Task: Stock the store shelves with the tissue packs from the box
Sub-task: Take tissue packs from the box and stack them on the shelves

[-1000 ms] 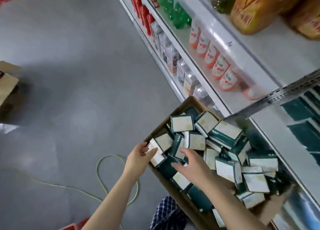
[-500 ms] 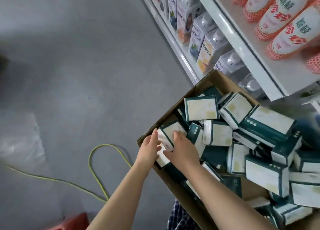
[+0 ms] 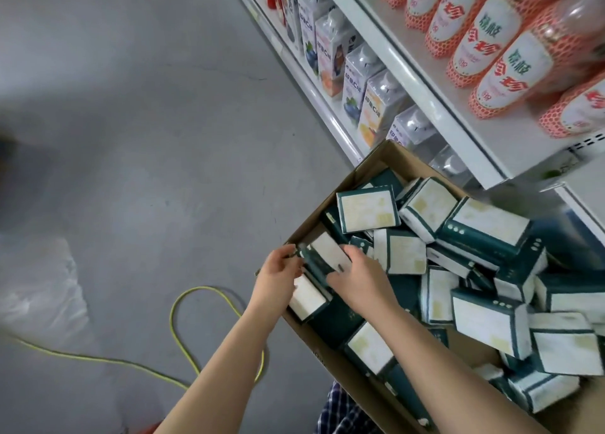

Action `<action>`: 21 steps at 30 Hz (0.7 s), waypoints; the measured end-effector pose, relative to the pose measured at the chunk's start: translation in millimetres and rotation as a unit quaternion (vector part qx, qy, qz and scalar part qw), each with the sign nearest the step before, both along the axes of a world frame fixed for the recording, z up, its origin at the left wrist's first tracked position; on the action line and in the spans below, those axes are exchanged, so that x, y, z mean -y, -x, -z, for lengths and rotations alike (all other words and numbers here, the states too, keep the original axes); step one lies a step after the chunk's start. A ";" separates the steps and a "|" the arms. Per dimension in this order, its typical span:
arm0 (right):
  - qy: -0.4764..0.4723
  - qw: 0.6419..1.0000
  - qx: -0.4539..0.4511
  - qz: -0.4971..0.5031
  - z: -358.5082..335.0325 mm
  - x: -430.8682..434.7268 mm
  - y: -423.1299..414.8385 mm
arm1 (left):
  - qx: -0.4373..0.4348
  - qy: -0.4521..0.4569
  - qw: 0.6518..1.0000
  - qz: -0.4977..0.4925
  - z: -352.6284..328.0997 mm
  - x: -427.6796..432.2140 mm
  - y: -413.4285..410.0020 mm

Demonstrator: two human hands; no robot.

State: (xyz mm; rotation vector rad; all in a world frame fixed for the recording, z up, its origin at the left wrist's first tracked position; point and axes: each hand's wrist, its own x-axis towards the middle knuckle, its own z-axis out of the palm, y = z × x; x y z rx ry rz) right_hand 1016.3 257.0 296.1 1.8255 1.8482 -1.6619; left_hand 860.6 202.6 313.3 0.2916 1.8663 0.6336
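Observation:
A brown cardboard box [image 3: 370, 166] on the floor holds several green-and-white tissue packs [image 3: 366, 212] in a loose heap. At the box's left corner my left hand [image 3: 278, 276] and my right hand [image 3: 360, 276] grip one tilted tissue pack [image 3: 324, 253] from either side, fingers curled on its edges. Another pack [image 3: 307, 297] lies just below it, partly under my left hand. White store shelves [image 3: 412, 73] run along the right, above the box.
Juice cartons [image 3: 370, 99] fill the lower shelf and netted bottles [image 3: 497, 60] the one above. A yellow-green cord [image 3: 183, 306] loops on the grey floor left of the box. A red object shows at the bottom edge [image 3: 144, 430].
My head has moved closer to the box. Both hands have closed on the pack at the box's left corner and tilted it up.

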 end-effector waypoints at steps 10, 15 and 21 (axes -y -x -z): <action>0.090 0.990 -0.109 0.012 -135.1 -9.1 -105.2 | 0.017 -0.067 0.988 0.140 -130.1 6.4 -39.9; 0.098 0.986 -0.134 -0.006 -219.4 -16.4 -154.3 | 0.089 -0.066 0.965 0.239 -218.8 -4.5 -79.2; 0.072 0.986 -0.145 -0.026 -323.9 -19.6 -200.3 | 0.117 -0.071 0.929 0.344 -312.4 -18.7 -111.7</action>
